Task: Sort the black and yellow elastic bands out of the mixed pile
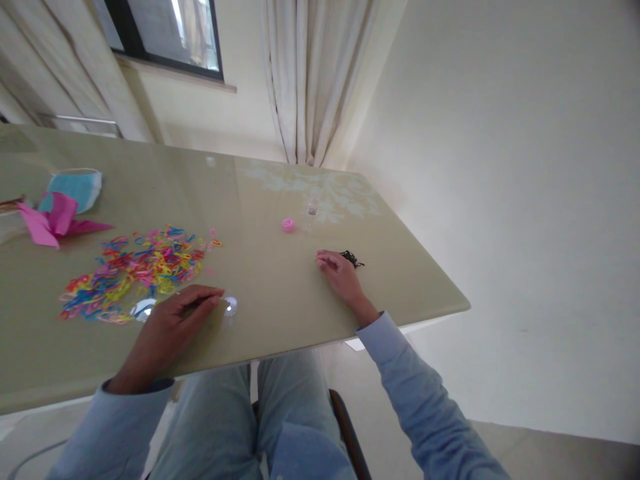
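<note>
My left hand (173, 323) rests over the table near its front edge, thumb and index finger pinched together. If anything is between those fingertips, it is too small to name. Just right of them shows a small clear round thing (231, 306) with a bright glint on it. A spread pile of colourful small rubber bands (155, 263) lies beyond my left hand. Farther right, my right hand (341, 277) is also pinched closed, with a tiny light speck at its fingertips that I cannot make out. Behind its knuckles lies a little heap of black rubber bands (353, 259), partly hidden.
A pink round cap (288, 225) and a small clear container (313, 209) stand beyond my right hand. A pink folded-paper piece (60, 223) and a blue face mask (77, 190) lie at the left. The glossy table (270, 320) ends near a white wall at right.
</note>
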A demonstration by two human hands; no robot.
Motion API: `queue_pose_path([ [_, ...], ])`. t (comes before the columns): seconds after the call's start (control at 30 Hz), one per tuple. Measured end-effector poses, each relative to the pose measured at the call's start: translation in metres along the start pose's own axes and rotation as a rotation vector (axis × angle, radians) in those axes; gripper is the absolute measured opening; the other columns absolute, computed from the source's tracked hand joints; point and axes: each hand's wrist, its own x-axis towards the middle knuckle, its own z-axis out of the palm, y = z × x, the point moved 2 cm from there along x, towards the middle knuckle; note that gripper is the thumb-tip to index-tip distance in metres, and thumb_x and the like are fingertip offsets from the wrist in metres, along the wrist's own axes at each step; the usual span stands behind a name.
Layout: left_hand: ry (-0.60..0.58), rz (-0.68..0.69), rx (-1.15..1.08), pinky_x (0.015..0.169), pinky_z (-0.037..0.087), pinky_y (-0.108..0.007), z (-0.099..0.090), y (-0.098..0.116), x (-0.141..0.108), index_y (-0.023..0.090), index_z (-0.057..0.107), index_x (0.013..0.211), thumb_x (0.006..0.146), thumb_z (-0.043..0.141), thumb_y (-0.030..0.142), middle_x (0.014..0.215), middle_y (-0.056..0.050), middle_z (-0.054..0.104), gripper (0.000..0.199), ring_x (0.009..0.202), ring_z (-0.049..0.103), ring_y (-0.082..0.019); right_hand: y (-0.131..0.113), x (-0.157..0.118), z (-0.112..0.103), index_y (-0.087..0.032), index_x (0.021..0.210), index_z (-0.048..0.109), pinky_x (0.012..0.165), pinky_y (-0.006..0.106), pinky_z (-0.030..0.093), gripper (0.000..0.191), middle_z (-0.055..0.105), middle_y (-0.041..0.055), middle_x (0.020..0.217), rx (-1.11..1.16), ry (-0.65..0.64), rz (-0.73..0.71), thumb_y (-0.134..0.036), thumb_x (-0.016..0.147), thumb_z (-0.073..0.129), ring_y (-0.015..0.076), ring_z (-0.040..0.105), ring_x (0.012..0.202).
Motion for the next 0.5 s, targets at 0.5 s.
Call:
queue_pose_path([
  [0.5, -0.005, 0.016, -0.057, 0.085, 0.054, -0.034, 0.002, 0.006, 0.0, 0.023, 0.073, 0.088, 0.082, 0.055, 0.055, 0.093, -0.005, 0.076, 0.037, 0.087, 0.069, -0.022, 0.018, 0.017, -0.01, -0.019, 0.091, 0.074, 0.101, 0.043, 0.048, 0.026, 0.073, 0.0134, 0.114, 0.038, 0.167, 0.074, -0.039, 0.083, 0.06, 0.0254, 0.067, 0.107],
])
